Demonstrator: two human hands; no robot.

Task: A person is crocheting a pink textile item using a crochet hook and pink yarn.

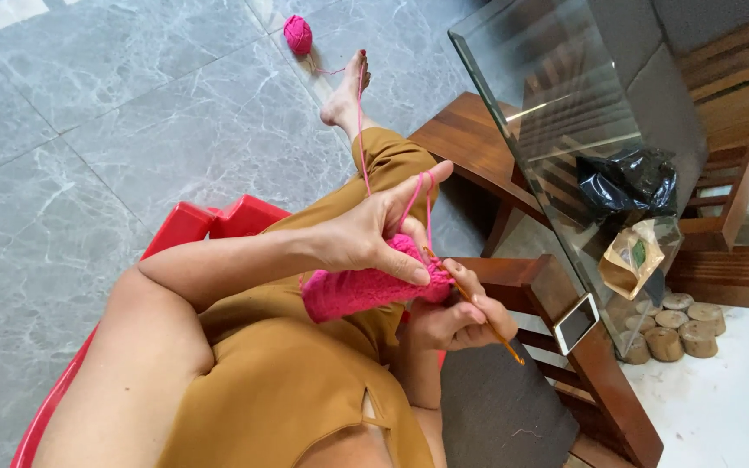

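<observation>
Red plastic chair [218,218] on grey marble floor [88,130]; glass table [556,113] with black bag [626,180] and phone [576,322] beside

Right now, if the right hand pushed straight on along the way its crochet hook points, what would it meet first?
The right hand aims its crochet hook up-left into the pink crocheted piece, so that comes first, with the left hand's thumb right behind; depth is hard to judge.

Crochet piece [366,290] at centre, between both hands; yarn ball [298,35] on floor [88,130] at eleven o'clock; phone [576,322] at three (on wooden armrest [604,373]); glass surface [556,113] at two.
</observation>
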